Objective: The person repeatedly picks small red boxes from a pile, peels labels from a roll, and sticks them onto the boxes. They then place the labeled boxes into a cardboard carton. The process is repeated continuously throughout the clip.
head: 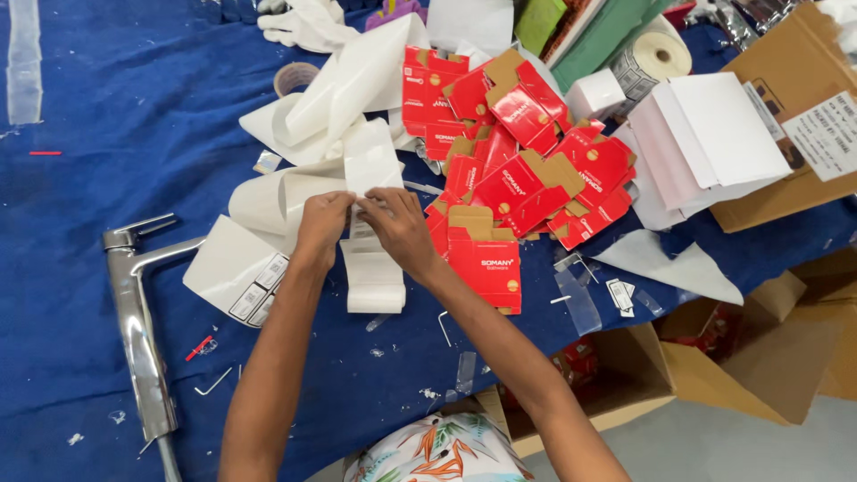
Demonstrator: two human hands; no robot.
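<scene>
Gripping a white label strip (373, 259) running lengthwise away.

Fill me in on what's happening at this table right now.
A person's left hand and right hand pinch a strip of white label backing paper over the blue cloth. Flattened red cartons are heaped just right of the hands; a chrome faucet lies to the left.

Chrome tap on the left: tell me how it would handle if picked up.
The tap looks like solid polished metal, so probably heavy for its size and stiff. Its glossy finish may be slippery. Lying on its side on the blue cloth, its long body might roll if nudged.
</scene>
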